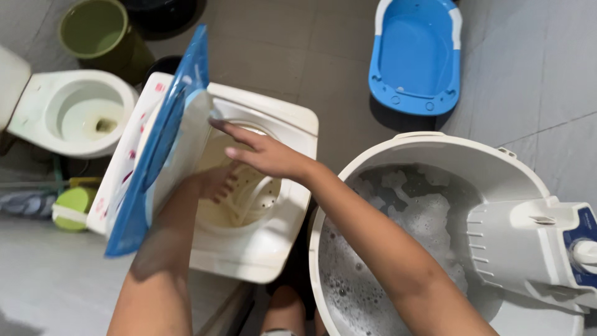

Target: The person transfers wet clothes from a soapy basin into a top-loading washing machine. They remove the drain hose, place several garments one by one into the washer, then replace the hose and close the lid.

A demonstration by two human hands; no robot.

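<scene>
My left hand reaches down into the cream drum of a small white spin dryer. Its fingers are spread and I see nothing in them. My right hand hovers flat over the drum's opening, fingers stretched out to the left. The fingertips reach the edge of the raised blue and white lid, which stands open on the dryer's left side. Nothing is held in the right hand.
A round white washing tub with soapy water and a control panel stands at the right. A blue baby bath lies on the tiled floor behind. A toilet, a green bucket and a green container stand at the left.
</scene>
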